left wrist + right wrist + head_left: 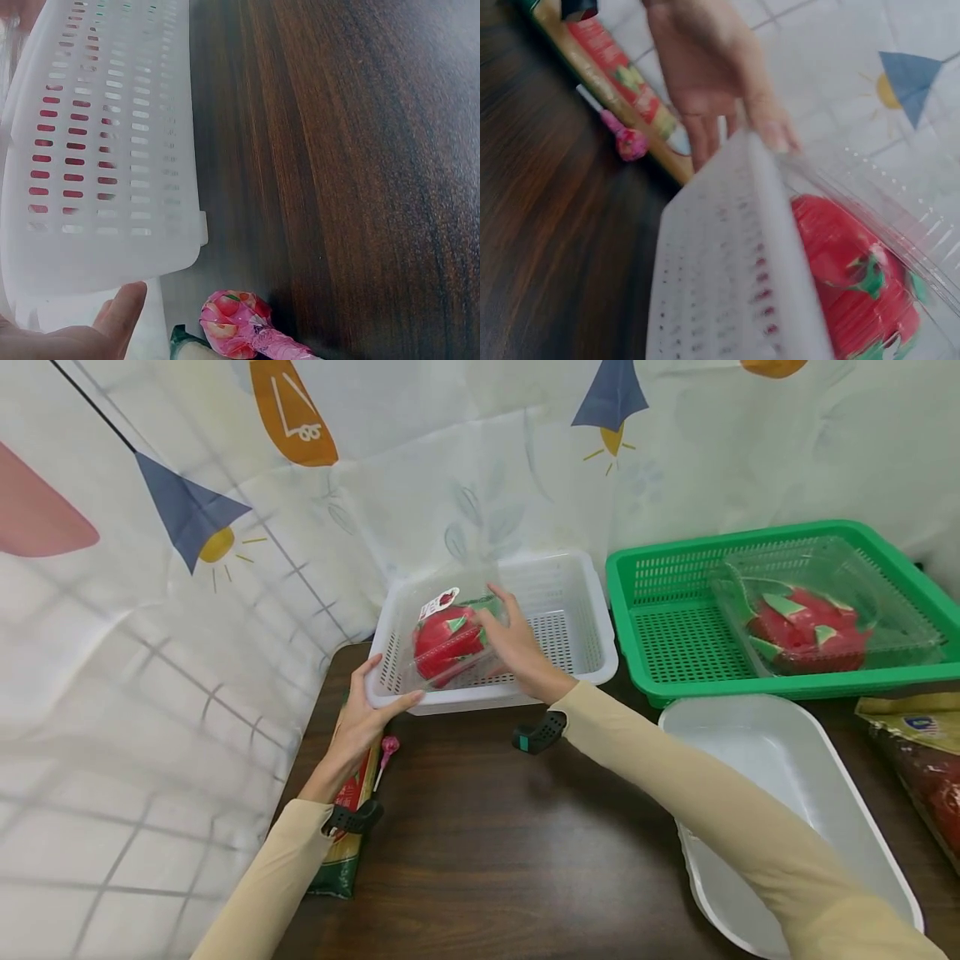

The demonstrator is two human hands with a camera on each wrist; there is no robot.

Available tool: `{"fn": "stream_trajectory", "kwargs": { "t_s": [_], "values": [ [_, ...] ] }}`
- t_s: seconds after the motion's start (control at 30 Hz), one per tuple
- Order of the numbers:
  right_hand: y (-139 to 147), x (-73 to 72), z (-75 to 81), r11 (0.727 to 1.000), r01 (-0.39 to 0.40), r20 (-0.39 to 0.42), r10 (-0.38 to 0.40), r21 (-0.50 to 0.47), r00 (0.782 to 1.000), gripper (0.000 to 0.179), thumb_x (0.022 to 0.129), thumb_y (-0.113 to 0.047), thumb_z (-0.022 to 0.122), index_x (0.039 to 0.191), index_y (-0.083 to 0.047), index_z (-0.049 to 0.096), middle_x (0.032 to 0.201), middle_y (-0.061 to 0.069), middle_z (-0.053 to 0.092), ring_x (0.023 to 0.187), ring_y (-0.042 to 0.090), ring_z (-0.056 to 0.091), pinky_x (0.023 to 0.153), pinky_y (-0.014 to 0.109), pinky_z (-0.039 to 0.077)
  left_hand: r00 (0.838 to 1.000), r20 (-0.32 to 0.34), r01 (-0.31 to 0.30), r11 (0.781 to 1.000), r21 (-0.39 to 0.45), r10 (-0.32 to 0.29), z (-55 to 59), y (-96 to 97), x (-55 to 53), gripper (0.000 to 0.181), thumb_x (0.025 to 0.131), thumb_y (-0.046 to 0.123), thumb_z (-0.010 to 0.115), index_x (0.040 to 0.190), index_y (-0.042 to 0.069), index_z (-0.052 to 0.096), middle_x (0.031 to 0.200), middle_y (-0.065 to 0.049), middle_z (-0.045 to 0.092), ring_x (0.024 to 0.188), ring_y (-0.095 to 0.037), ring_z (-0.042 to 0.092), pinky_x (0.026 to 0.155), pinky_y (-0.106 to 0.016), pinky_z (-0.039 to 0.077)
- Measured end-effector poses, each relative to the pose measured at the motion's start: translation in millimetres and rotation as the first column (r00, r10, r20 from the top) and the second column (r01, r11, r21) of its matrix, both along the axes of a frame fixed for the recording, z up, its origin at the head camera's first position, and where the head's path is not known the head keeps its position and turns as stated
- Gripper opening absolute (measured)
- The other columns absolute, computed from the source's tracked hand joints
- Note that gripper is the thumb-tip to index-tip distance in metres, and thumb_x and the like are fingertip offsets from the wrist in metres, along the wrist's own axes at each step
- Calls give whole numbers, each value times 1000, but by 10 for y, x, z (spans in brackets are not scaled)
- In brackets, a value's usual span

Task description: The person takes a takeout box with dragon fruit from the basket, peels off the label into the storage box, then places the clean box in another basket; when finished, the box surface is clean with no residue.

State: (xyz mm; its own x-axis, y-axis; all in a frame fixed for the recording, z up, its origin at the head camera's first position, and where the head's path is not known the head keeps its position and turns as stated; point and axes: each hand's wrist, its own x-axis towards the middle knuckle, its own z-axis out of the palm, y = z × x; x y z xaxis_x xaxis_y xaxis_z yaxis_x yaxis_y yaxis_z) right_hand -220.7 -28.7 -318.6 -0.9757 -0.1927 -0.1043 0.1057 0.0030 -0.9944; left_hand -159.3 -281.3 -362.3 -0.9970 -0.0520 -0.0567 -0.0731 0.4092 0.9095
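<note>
Wht cloth point(420, 468) behind dk tbl point(480, 843)

L basket point(558, 635) sat on table point(487, 843), sheet point(450, 443) behind & L of it. Fruit box point(442, 647) lay in L basket's L half. R basket point(675, 643) stood just R of L basket, w/ 2nd box point(810, 627) inside. Tray point(787, 760) lay L basket's front R, bag point(933, 768) farther R. Pkt point(337, 864) & lollipop point(389, 745) lay side by side, L basket's front L.
</note>
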Motion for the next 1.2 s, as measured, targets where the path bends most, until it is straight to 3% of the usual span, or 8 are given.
{"fn": "stream_trajectory", "kwargs": {
  "t_s": [0.1, 0.3, 0.4, 0.53, 0.77, 0.87, 1.0, 1.2],
  "values": [
    [121, 1, 65, 998, 10, 30, -8, -60, 1000, 68, 101, -31, 48, 165, -37, 26, 171, 6, 22, 138, 41, 45, 96, 64, 54, 1000, -3, 1, 1000, -17, -1, -10, 0, -15, 100, 93, 34, 80, 166, 24, 13, 157, -17, 38, 135, -33, 42, 115, -51, 35],
    [347, 74, 272, 984, 2, 54, 8, -181, 999, 65, 103, -30, 47, 165, -39, 28, 167, 6, 28, 109, 52, 61, 92, 65, 55, 1000, 2, 5, 1000, -1, -5, -17, -5, -22, 101, 94, 33, 80, 167, 22, 11, 155, -17, 41, 134, -31, 45, 114, -47, 35],
    [483, 169, 392, 985, -27, 14, 30, -172, 999, 64, 104, -30, 46, 164, -41, 28, 165, 6, 28, 128, 45, 52, 90, 63, 57, 1000, 8, 12, 1000, 8, -12, -14, 1, -19, 101, 94, 32, 80, 167, 22, 11, 154, -17, 44, 134, -30, 46, 114, -45, 34],
    [663, 326, 511, 982, -75, -42, 68, -172, 997, 65, 103, -29, 46, 164, -39, 27, 163, 7, 27, 148, 35, 29, 88, 61, 59, 1000, 8, 22, 999, 37, -23, -2, 13, -22, 99, 95, 30, 79, 166, 22, 10, 154, -16, 43, 136, -28, 46, 113, -42, 36],
    [825, 612, 601, 963, -170, -56, 162, -208, 985, 65, 103, -29, 45, 165, -39, 26, 162, 6, 28, 139, 39, 40, 88, 58, 60, 999, 7, 39, 996, 82, -39, 12, 4, -27, 90, 101, 14, 67, 167, 18, 6, 160, -16, 29, 137, -25, 38, 111, -34, 35],
    [899, 725, 593, 959, -207, -52, 201, -194, 978, 65, 103, -28, 44, 165, -38, 26, 158, 7, 33, 132, 40, 49, 92, 59, 57, 999, -1, 49, 995, 87, -49, -7, -4, -37, 87, 103, 11, 64, 167, 17, 6, 156, -17, 31, 129, -21, 40, 104, -28, 36],
    [1052, 876, 560, 958, -237, -36, 234, -159, 972, 65, 103, -28, 45, 165, -34, 28, 155, 10, 37, 133, 38, 48, 101, 61, 52, 999, -16, 52, 995, 83, -51, -24, -9, -33, 85, 103, 12, 64, 167, 16, 8, 150, -18, 35, 119, -19, 42, 96, -25, 39],
    [1302, 1069, 478, 962, -269, -3, 269, -43, 963, 63, 103, -31, 51, 165, -27, 35, 162, 11, 35, 144, 38, 39, 109, 64, 44, 998, -10, 60, 989, 137, -59, 1, -17, 16, 87, 102, 19, 68, 166, 18, 9, 161, -14, 29, 139, -23, 37, 108, -30, 36]
  ]
}}
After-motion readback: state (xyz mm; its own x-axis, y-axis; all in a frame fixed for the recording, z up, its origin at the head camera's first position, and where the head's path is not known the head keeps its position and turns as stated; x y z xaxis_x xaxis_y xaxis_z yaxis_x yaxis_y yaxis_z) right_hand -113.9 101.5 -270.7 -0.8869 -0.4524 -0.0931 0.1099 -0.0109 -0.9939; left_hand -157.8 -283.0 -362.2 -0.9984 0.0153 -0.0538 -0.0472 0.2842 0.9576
